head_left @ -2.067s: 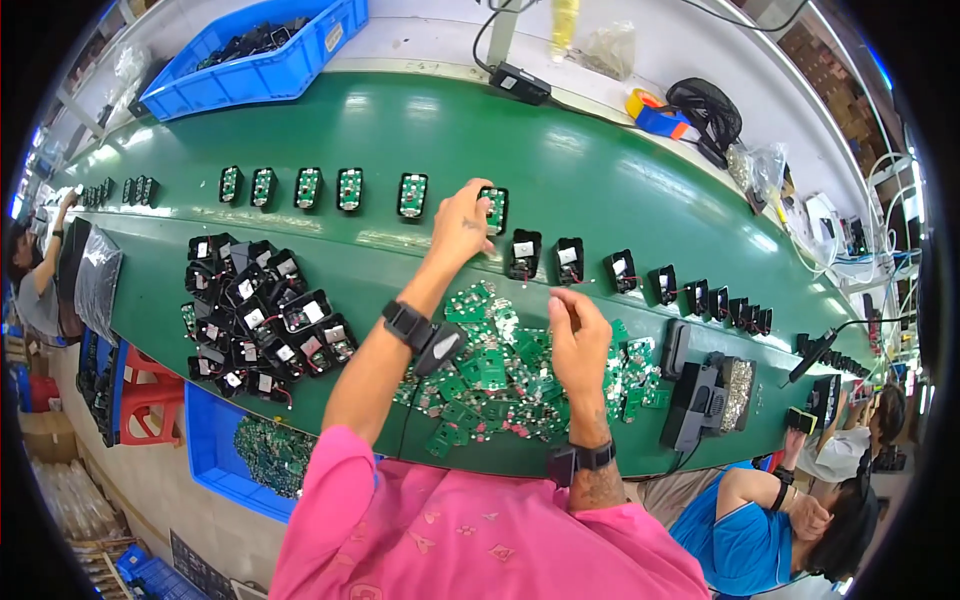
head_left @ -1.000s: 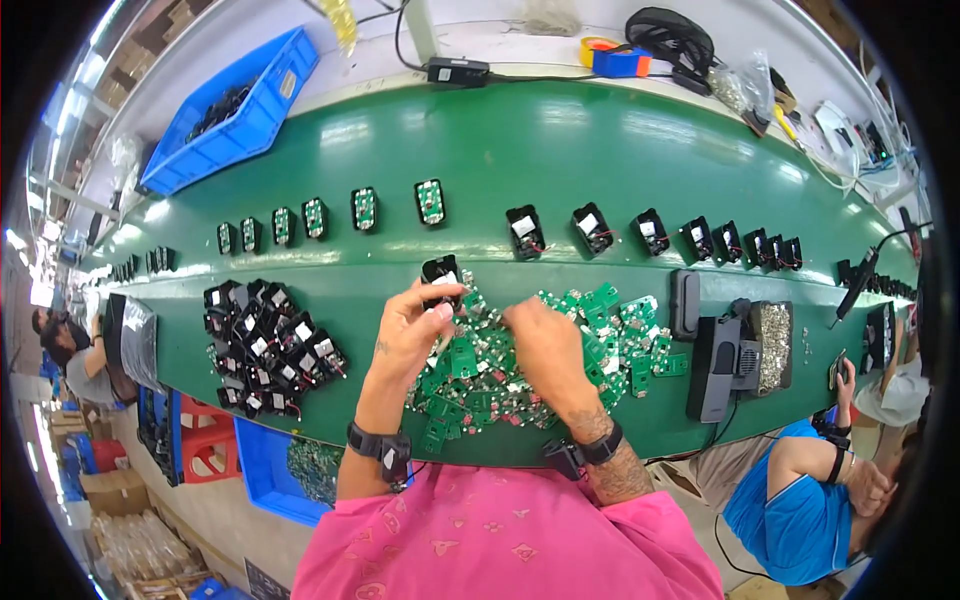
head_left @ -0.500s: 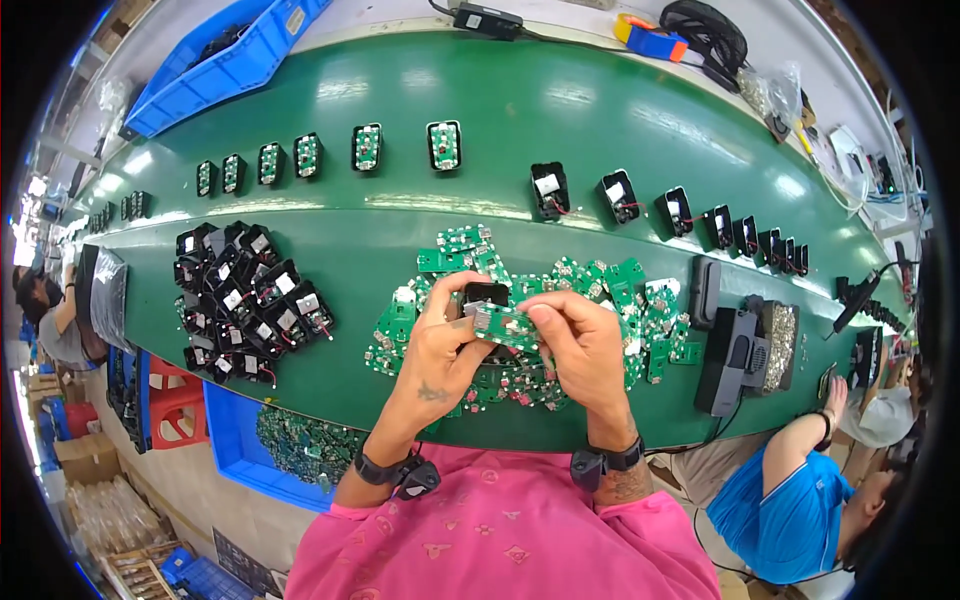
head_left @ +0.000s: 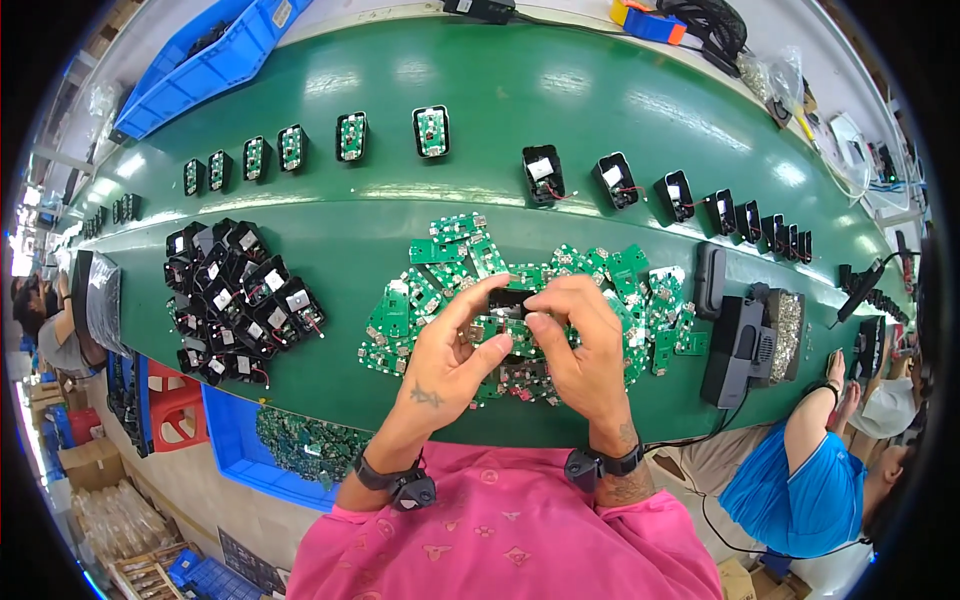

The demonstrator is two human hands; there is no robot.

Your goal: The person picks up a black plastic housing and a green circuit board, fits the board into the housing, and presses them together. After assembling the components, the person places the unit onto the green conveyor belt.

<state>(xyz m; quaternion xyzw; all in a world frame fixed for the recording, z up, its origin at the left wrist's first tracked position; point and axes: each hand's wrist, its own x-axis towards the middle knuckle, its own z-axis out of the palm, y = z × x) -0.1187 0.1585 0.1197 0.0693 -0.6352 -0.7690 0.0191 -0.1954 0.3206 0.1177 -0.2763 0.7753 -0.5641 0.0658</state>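
Observation:
Between my two hands is a small black case (head_left: pixel 508 302), with a green circuit board (head_left: pixel 518 338) at its near side. My left hand (head_left: pixel 448 352) is closed round the left side, its thumb on the board. Curled fingers of my right hand (head_left: pixel 582 350) grip the right side, the thumb at the board's edge. How deep the board sits in the case is hidden by my fingers. Below and around them a loose pile of green circuit boards (head_left: pixel 396 308) covers the green table (head_left: pixel 330 395).
Black cases with white blocks lie heaped (head_left: pixel 245 290) on the left. A row of board-fitted cases (head_left: pixel 351 137) and a row of cases with red wires (head_left: pixel 543 175) stand farther back. Grey devices (head_left: pixel 735 350) are at right, near another person (head_left: pixel 800 480). A blue bin (head_left: pixel 235 450) sits below the table edge.
The board, earlier tilted in front of the case, now lies closer against it. My left thumb has moved onto the board, and my right fingers have curled round the case.

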